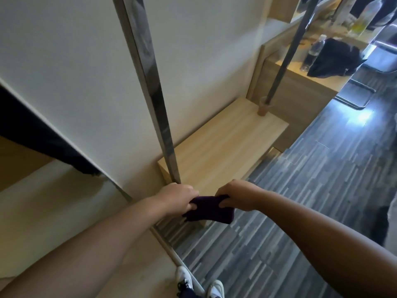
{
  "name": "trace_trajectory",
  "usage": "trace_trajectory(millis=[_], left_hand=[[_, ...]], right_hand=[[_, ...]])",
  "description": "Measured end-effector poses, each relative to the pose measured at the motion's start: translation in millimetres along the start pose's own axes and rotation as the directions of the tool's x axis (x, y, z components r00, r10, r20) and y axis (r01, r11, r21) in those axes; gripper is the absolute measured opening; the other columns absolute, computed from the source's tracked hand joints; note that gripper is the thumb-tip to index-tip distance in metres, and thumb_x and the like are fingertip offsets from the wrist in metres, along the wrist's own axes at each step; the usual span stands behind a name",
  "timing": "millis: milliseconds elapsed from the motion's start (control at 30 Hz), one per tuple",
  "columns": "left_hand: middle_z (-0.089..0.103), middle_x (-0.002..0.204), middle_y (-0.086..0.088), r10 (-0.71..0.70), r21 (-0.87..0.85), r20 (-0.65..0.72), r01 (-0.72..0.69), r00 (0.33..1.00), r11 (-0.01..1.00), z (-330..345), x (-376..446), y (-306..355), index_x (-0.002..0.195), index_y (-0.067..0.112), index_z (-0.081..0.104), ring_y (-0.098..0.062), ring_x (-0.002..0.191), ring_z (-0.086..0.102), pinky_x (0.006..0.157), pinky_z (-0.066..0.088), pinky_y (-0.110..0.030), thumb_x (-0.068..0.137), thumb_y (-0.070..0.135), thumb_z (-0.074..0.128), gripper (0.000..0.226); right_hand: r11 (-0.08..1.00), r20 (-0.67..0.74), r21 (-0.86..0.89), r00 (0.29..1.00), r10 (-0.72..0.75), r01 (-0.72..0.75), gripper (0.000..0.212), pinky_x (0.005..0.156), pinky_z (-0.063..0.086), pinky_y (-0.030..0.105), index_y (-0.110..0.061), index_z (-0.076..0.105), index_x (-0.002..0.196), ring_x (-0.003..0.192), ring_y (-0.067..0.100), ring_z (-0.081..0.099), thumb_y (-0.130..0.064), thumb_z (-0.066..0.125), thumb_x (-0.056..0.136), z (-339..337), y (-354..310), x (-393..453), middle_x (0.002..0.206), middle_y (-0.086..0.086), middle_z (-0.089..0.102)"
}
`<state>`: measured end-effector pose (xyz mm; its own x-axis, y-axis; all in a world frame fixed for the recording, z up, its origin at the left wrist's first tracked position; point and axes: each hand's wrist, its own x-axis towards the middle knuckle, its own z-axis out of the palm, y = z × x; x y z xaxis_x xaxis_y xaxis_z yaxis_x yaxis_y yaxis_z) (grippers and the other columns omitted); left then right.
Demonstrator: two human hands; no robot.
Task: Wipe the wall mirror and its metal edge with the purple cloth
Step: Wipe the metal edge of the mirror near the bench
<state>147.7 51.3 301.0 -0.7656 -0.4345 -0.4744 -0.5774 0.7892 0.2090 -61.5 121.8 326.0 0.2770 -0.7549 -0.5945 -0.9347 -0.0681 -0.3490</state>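
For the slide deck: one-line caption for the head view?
Both hands, left and right, hold the purple cloth beside the mirror's metal edge.

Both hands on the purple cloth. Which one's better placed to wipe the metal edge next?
Left, probably. The left hand grips the purple cloth right at the foot of the metal edge, nearly touching it. The right hand holds the cloth's other end, farther from the edge, over the wooden bench.

Wide-angle view, dim interior. Daylight enters from the upper right, leaving a bright glare patch on the grey floor (358, 117). Straight lines bow near the edges; the far upper right is soft and blurred.
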Motion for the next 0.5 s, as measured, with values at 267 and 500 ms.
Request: trace_trajectory(millis=[267, 500], left_hand=[[0.062, 0.105, 0.0, 0.055, -0.046, -0.092, -0.06, 0.994, 0.997, 3.2, 75.8, -22.2, 0.115, 0.023, 0.053, -0.021, 0.089, 0.061, 0.072, 0.054, -0.041, 0.101, 0.033, 0.053, 0.017], [0.059, 0.106, 0.002, -0.045, -0.059, -0.111, 0.039, 0.993, 0.998, 44.3, 157.9, -44.9, 0.113, 0.023, 0.051, -0.02, 0.086, 0.059, 0.061, 0.047, -0.036, 0.102, 0.031, 0.05, 0.014]], right_hand=[[0.989, -0.058, 0.034, 0.988, 0.145, -0.144, 0.032, 0.085, 0.053, 0.035, -0.021, 0.053, 0.131, 0.093, 0.018, 0.063, -0.02, 0.052, 0.099, -1.9, 57.0, 42.0, 0.108, 0.002, 0.067], [0.989, -0.07, 0.024, 0.987, 0.145, -0.144, 0.026, 0.066, 0.044, 0.031, -0.021, 0.061, 0.122, 0.08, 0.02, 0.058, -0.017, 0.049, 0.1, 12.0, 126.7, 114.5, 0.093, 0.002, 0.064]])
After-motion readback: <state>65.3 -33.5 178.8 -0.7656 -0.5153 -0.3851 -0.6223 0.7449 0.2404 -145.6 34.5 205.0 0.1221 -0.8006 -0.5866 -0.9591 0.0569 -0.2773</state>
